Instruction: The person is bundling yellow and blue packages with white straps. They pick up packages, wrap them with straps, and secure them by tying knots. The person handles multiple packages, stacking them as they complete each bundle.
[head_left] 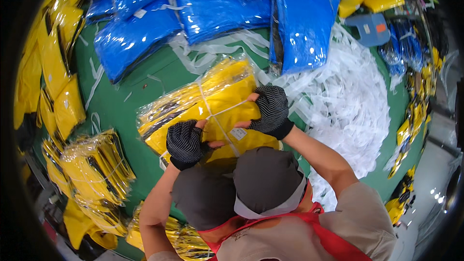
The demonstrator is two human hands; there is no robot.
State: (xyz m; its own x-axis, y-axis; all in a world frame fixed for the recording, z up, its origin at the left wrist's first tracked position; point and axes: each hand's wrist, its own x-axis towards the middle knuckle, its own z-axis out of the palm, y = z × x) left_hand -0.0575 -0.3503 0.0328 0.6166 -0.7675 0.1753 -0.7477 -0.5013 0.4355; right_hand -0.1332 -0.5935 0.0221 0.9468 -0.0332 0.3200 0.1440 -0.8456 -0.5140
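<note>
1. Looking down in the head view, I see the yellow bundle [227, 120] on the green table [118, 111], with white string [211, 115] crossing over it, seemingly to keep its wrapped layers together
2. The left hand [186, 144] rests at the bundle's left near side, the right hand [271, 111] at its right edge, perhaps steadying it; each thumb and forefinger stand apart, but I can't tell whether the other fingers clamp string
3. Blue packs [307, 24] lie beyond the bundle, a heap of white strips [345, 111] to its right, probably for easy reach
</note>
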